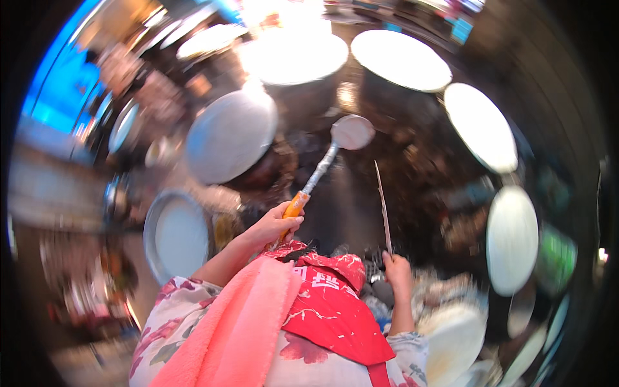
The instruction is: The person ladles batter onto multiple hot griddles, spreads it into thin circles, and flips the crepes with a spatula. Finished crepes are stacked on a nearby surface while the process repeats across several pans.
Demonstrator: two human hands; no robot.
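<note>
My left hand (276,225) is closed around the orange handle of a ladle (321,169). The ladle's pale, shallow round bowl points away from me and looks coated in something whitish. To the right, my right hand (399,272) grips a long thin stick or blade (383,205), its tip pointing forward. Motion blur hides which it is. Beyond the ladle, to its left, is a round pan or lid with a greyish-white surface (232,138). Left of my left forearm sits a rimmed round pan with a pale surface (176,237). Neither hand touches these rounds.
Several more white rounds curve about me, including a bright one ahead (401,60) and one at right (512,241). A pale pile (449,329) lies near my right elbow. A green container (556,259) stands far right. My red apron (333,317) and pink towel (232,329) hang in front.
</note>
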